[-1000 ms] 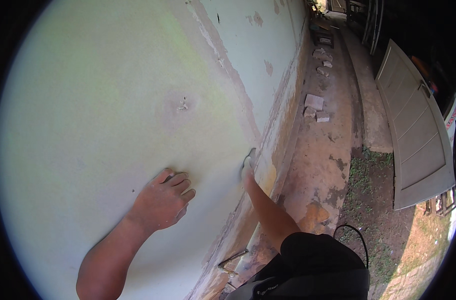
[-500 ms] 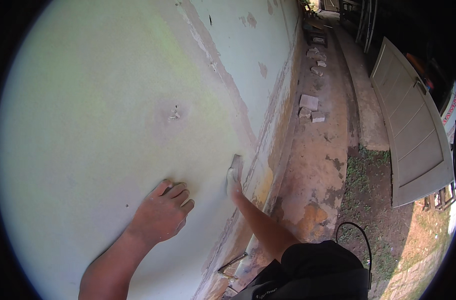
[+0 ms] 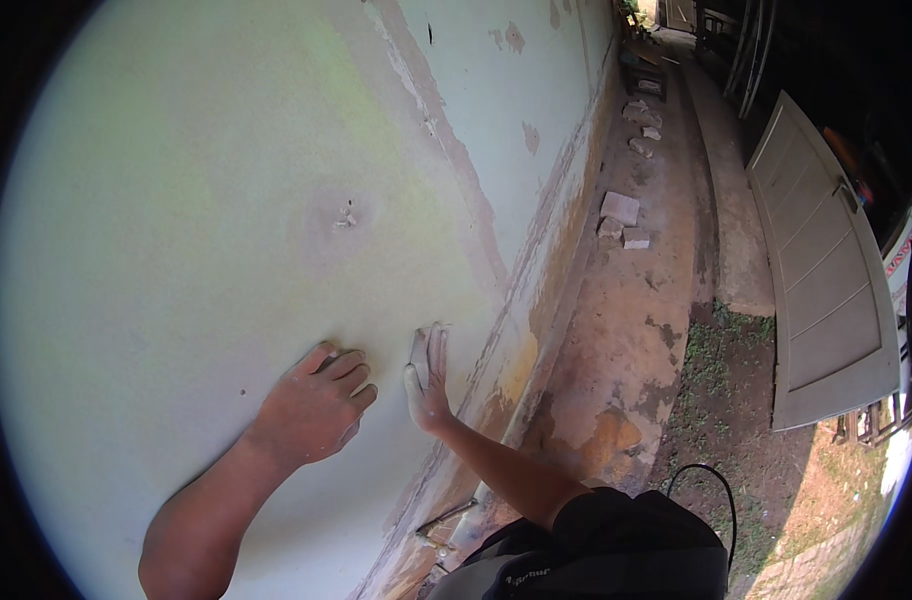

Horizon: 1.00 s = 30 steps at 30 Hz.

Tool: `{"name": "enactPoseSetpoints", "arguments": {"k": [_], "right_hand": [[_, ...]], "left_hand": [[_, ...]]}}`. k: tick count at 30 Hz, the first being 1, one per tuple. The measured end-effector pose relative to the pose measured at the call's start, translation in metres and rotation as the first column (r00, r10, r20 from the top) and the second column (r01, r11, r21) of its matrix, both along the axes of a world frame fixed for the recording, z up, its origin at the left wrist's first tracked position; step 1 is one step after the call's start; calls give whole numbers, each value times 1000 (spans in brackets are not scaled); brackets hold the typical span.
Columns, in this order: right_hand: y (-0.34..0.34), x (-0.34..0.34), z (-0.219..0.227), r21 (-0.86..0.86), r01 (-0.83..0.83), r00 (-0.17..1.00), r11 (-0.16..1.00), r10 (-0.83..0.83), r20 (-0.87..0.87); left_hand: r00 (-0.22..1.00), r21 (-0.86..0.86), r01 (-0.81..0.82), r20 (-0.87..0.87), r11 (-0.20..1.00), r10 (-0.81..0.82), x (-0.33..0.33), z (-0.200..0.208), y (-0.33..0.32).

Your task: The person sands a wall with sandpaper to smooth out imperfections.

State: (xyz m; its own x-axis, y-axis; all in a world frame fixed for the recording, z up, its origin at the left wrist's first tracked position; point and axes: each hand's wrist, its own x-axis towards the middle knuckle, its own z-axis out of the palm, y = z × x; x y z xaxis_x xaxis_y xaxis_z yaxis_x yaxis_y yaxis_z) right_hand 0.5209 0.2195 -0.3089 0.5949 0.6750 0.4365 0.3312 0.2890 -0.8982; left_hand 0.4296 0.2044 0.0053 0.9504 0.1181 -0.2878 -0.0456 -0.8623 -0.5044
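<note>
My right hand (image 3: 429, 392), pale with dust, presses a flat grey rectangular pad (image 3: 420, 346) against the pale green wall (image 3: 206, 270). Its fingers lie extended along the pad, and the pad's exact kind is hard to make out. To its left, my left hand (image 3: 316, 408) rests on the same wall with its fingers curled. A dark gap shows between its thumb and forefinger; whatever lies under the palm is hidden. Above both hands, a small chipped hole (image 3: 346, 215) marks the wall.
A peeling strip runs down the wall to its stained base. Broken blocks (image 3: 620, 208) and rubble lie along the concrete walkway (image 3: 616, 330). A pale panelled door (image 3: 826, 270) leans at the right, beside a patch of weeds (image 3: 711, 370). A black cable (image 3: 721, 475) loops near my body.
My right hand has moved left across the wall with the pad, closer to my left hand. The left hand stays nearly in place, and the view has shifted slightly.
</note>
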Motion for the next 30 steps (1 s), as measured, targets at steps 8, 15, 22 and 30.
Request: {"name": "enactPoseSetpoints", "arguments": {"k": [8, 15, 22, 30], "right_hand": [[54, 99, -45, -61, 151, 848, 987, -161, -506], [-1, -5, 10, 12, 6, 982, 1000, -4, -186], [60, 56, -14, -172, 168, 825, 971, -234, -515], [63, 56, -10, -4, 154, 857, 988, -136, -496]], "left_hand": [[996, -22, -15, -85, 1000, 13, 9, -10, -3], [994, -30, -43, -102, 999, 40, 3, -14, 2], [997, -22, -27, -74, 999, 25, -9, -15, 4], [996, -33, -41, -85, 999, 38, -5, -15, 4]]}}
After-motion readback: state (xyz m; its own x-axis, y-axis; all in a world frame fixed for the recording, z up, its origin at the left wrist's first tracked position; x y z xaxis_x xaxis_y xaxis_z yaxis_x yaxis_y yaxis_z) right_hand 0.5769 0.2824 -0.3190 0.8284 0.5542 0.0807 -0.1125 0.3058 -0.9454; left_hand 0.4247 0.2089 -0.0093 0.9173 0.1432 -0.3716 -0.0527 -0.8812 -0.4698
